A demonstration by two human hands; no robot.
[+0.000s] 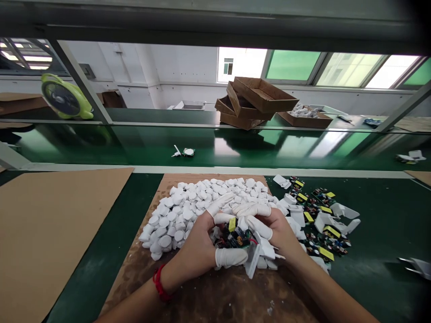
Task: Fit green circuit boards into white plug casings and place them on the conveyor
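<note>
My left hand (205, 237) wears white finger covers and curls round a small circuit board (235, 237) with black parts and a yellow block. A white plug piece with metal pins (264, 253) hangs at the board's right side, joined by a red wire. My right hand (269, 220), also in finger covers, is closed at the upper right of the board; its fingers press near a white part, and their exact grip is partly hidden. Behind both hands spreads a heap of white round discs (188, 206) on a brown board (134, 278).
Several circuit boards with white plug pieces (323, 220) lie at the right on the green bench. A cardboard sheet (60, 224) covers the left. Beyond a pale rail, one board with a white disc (188, 152) rests on the green belt (144, 148). Brown trays (256, 98) are stacked behind.
</note>
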